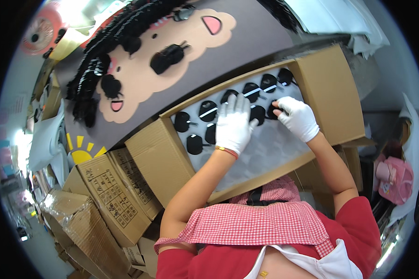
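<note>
Inside an open cardboard box, several glossy black rounded pieces with short stems stand in rows on a whitish translucent sheet. Their exact kind is unclear. My left hand, in a white glove, lies flat over the middle of the rows with its fingers stretched, partly covering some pieces. My right hand wears a white glove with bare fingertips. Its thumb and fingers are curled round a black rounded piece at the right end of the nearer row.
Behind the box is a grey table mat with a cartoon print. More black pieces lie there, along with shiny black bundles. Cardboard boxes stand at the left. A pink bag is at the right, a fan far left.
</note>
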Action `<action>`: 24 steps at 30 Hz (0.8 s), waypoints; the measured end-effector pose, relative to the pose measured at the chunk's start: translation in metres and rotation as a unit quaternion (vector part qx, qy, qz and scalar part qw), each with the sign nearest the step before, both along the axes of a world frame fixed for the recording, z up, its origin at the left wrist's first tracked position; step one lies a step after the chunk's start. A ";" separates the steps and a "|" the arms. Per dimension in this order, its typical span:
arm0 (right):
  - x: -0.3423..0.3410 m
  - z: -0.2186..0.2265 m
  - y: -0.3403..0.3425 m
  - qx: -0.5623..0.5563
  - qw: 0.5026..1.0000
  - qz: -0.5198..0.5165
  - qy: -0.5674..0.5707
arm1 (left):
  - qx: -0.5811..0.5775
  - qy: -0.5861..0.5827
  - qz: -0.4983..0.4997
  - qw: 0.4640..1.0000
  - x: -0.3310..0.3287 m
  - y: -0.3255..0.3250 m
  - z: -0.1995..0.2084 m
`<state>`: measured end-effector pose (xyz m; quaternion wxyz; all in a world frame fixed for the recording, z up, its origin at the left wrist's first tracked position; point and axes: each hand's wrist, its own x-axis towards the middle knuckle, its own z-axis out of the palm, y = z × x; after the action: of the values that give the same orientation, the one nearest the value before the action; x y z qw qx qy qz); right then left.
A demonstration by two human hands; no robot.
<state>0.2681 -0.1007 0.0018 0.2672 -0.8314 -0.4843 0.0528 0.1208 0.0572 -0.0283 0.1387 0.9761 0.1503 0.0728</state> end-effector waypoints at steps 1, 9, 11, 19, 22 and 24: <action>0.003 0.001 0.006 -0.006 1.000 0.023 0.013 | -0.014 -0.011 -0.004 1.000 0.001 0.001 0.005; 0.018 0.047 0.135 0.074 0.985 0.158 -0.016 | 0.040 -0.248 0.085 0.964 -0.027 0.119 0.040; 0.021 0.046 0.188 0.080 0.977 0.184 -0.077 | 0.060 -0.233 0.150 0.959 -0.030 0.157 0.034; 0.044 0.048 0.325 -0.124 0.918 0.263 -0.271 | -0.106 -0.091 0.192 0.971 0.010 0.232 0.062; 0.031 0.055 0.336 -0.154 0.939 0.282 -0.118 | -0.098 -0.121 0.131 0.979 0.013 0.250 0.051; 0.025 0.060 0.338 -0.111 0.951 0.286 0.038 | -0.150 -0.147 0.095 0.973 0.019 0.251 0.050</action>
<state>0.2935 0.2376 0.0622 0.1653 -0.6796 -0.6826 0.2119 0.1399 0.3084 0.0214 0.2971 0.9041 0.2291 0.2046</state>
